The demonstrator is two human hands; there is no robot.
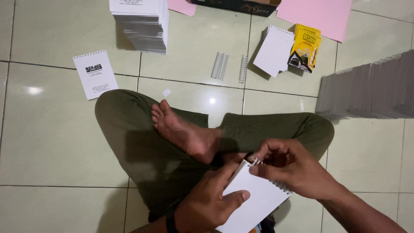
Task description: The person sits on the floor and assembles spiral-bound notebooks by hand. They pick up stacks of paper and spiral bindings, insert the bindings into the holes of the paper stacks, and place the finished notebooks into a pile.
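Left hand [207, 203] clamps the notepad [254, 200] from below, thumb across the blank white cover, fingers closed on its near edge. Right hand [291, 168] pinches the wire coil [255, 161] at the pad's top corner, fingertips closed on it. The pad sits between both hands, over the lap. Judged light and flexible; pages may fan, so hold it flat near the bound edge. The coil looks thin and easily bent. Spare coils [221, 65] lie well beyond the right hand.
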